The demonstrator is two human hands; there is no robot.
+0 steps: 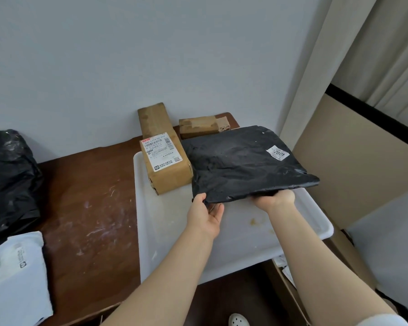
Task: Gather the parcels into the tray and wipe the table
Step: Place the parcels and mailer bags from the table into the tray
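Both hands, left hand [206,211] and right hand [277,200], gripping black parcel [245,161] near edge, lowering onto white tray [222,250] at frame centre-right; next needing release beside labelled box [166,161].

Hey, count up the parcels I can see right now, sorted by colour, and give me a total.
Brown cardboard boxes: 3, the labelled box, the tall box and the small box
Black plastic bags: 2, the held bag and the bag at far left
White mailers: 1, the white mailer
Total: 6
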